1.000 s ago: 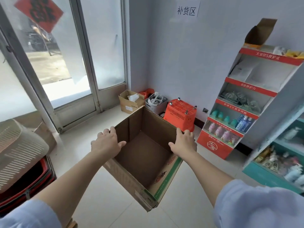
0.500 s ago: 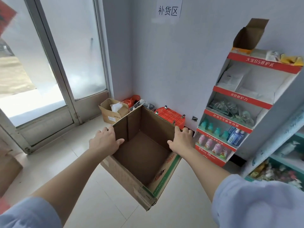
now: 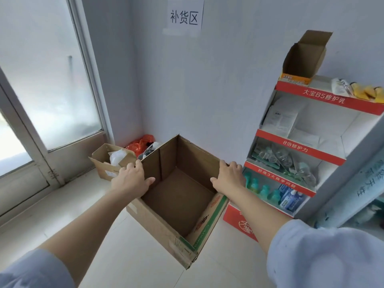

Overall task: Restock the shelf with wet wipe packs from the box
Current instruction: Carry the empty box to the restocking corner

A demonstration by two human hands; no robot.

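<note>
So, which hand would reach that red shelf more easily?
Probably the right hand: it holds the cardboard box rim on the side next to the red display shelf; the left hand holds the opposite rim.

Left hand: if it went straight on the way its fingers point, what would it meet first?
Likely the orange bag in the corner, just past the cardboard box the left hand grips; depth is unclear.
</note>
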